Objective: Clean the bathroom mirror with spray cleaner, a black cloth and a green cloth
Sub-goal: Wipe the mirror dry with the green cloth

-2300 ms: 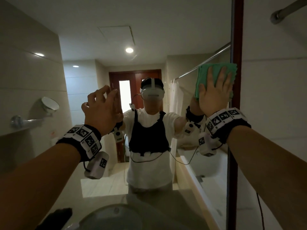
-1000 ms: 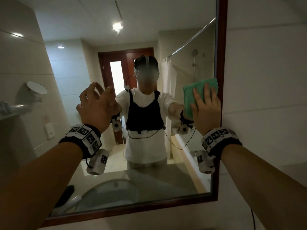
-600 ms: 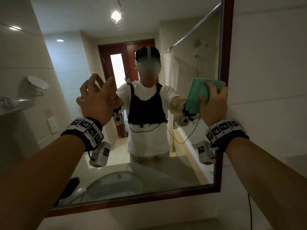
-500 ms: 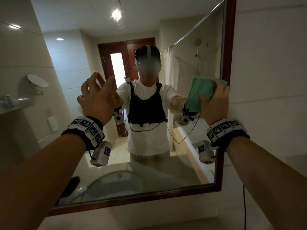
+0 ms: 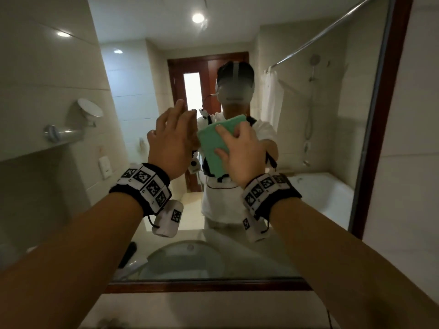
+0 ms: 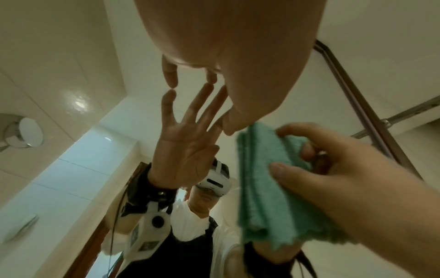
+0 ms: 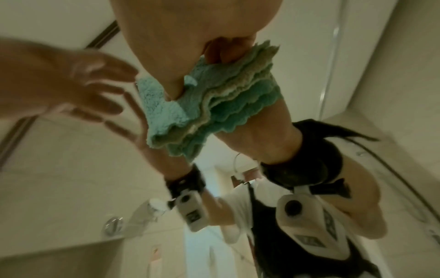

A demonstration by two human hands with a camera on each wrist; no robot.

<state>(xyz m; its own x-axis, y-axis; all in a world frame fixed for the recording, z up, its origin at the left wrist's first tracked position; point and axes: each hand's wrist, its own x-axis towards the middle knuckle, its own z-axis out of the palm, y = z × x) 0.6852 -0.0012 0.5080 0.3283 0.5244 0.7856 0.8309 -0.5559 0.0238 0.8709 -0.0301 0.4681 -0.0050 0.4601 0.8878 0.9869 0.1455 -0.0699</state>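
Note:
The bathroom mirror (image 5: 308, 138) in its dark wooden frame fills the head view. My left hand (image 5: 180, 115) is open, its straight fingertips (image 6: 172, 82) touching the glass at mid-height. Just to its right, my right hand (image 5: 228, 141) grips the folded green cloth (image 5: 212, 148) between thumb and fingers, in front of the glass. In the left wrist view the green cloth (image 6: 266, 197) hangs from my right hand (image 6: 297, 148). The right wrist view shows the green cloth's (image 7: 214, 105) layered edges under my fingers (image 7: 223, 50). I see no spray bottle.
The mirror's wooden frame (image 5: 384, 138) runs down the right side and along the bottom. A round shaving mirror (image 5: 90, 110) and a shelf stand out from the left wall. The glass reflects a sink (image 5: 190, 260), a dark object (image 5: 128, 254) beside it, and a bathtub.
My right hand stopped pressing the green cloth flat at the mirror's right edge, gripped it and carried it left beside my left hand. The left hand stayed on the glass.

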